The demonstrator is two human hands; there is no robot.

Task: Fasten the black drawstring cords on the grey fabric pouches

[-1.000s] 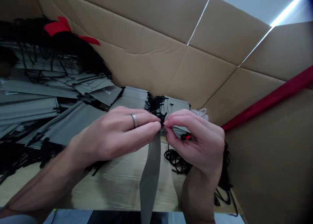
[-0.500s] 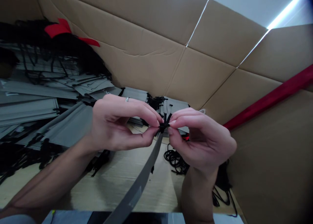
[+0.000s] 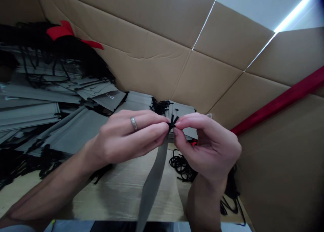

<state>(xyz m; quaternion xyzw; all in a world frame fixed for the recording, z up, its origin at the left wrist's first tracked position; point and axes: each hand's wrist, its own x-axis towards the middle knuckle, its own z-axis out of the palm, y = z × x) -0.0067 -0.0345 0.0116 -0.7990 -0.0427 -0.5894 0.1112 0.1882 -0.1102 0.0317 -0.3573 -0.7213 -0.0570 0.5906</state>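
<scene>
Hands meet at close quarters: the left hand (image 3: 129,134), wearing a plain metal ring (image 3: 134,123), and the right hand (image 3: 207,144) grip a small black cord knot (image 3: 172,124) between their fingertips and thumbs, with almost no gap between them. Its exact form is too small to tell. A grey strap (image 3: 154,181) falls from the pinch, leaning slightly, and runs past the front edge of the bench (image 3: 118,195) out of view. Working at the fingertips appears well suited to cord this fine, with the strap hanging free of both wrists. Coiled black cord (image 3: 182,168) lies on the bench just below the right hand, and bundled cord hangs beyond it. To the left, flat grey bags (image 3: 30,113) are heaped with dark cords, near the left forearm, and one bag shows white lettering (image 3: 108,100). A red bow (image 3: 59,32) sits atop the far pile. Tan cardboard panels (image 3: 141,46) wall the back and right, with a red strip (image 3: 278,103) along them. Open bench remains on either side of the strap.
</scene>
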